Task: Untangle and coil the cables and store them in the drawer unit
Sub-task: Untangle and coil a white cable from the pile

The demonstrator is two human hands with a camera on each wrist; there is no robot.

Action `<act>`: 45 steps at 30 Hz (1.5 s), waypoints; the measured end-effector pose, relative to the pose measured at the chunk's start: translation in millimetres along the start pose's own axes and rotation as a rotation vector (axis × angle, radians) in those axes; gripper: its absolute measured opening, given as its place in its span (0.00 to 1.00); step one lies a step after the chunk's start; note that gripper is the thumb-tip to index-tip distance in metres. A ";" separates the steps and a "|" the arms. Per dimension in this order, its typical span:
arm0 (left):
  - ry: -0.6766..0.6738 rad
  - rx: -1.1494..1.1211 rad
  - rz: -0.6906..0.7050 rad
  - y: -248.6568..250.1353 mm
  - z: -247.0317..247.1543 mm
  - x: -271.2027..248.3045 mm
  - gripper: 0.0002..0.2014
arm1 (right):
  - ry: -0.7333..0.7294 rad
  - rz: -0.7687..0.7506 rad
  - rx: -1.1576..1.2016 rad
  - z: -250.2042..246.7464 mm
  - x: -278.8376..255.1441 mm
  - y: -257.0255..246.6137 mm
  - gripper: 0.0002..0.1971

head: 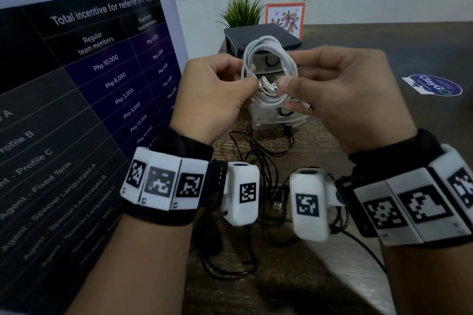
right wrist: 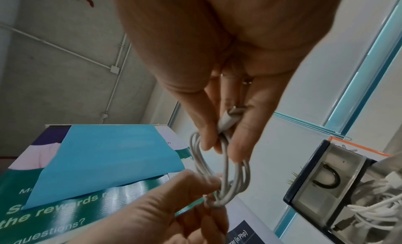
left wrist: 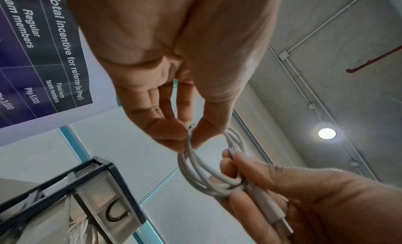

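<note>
White cable (head: 268,69) coiled in loops, held in air above counter (head: 384,54), in front of drawer unit (head: 263,38). Left hand (head: 212,94) pinches coil's wrapped middle, fingers curled. Right hand (head: 340,89) grips opposite side, plug pressed under fingers. Drawer unit's lower drawers mostly hidden behind coil. Black cables (head: 261,161) tangled on counter near front edge, partly hidden by wrists.
</note>
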State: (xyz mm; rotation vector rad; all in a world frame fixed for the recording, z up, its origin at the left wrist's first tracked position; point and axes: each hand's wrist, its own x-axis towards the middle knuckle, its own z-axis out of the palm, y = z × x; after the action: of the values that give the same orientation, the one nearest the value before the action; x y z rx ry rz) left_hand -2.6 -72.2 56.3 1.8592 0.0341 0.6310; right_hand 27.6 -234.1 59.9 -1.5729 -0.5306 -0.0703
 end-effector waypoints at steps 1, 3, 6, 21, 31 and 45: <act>0.010 0.002 0.000 -0.4 0.6 0.3 0.03 | 0.001 -0.010 -0.009 1.1 -0.1 0.2 0.10; 0.036 -0.008 -0.001 -2.9 1.9 1.7 0.02 | -0.001 -0.035 -0.032 3.2 -1.0 -0.7 0.10; 0.058 -0.033 -0.001 -4.6 4.5 3.0 0.04 | 0.000 -0.074 -0.045 6.4 -2.3 -1.9 0.11; -0.017 -0.154 0.037 -2.0 3.0 1.2 0.10 | -0.156 -0.041 -0.222 1.7 -1.9 -1.4 0.05; -0.003 -0.248 0.028 -2.6 4.3 0.1 0.12 | -0.167 -0.069 -0.097 2.7 -1.4 -1.2 0.08; 0.037 -0.121 -0.070 -4.9 2.1 1.0 0.05 | -0.112 -0.182 -0.072 15.0 -3.1 -1.2 0.15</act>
State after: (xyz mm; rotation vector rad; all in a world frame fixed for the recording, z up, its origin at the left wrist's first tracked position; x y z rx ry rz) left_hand 0.5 -71.8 51.8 1.7223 0.0839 0.6059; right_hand 20.3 -220.6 58.6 -1.6021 -0.7661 -0.1417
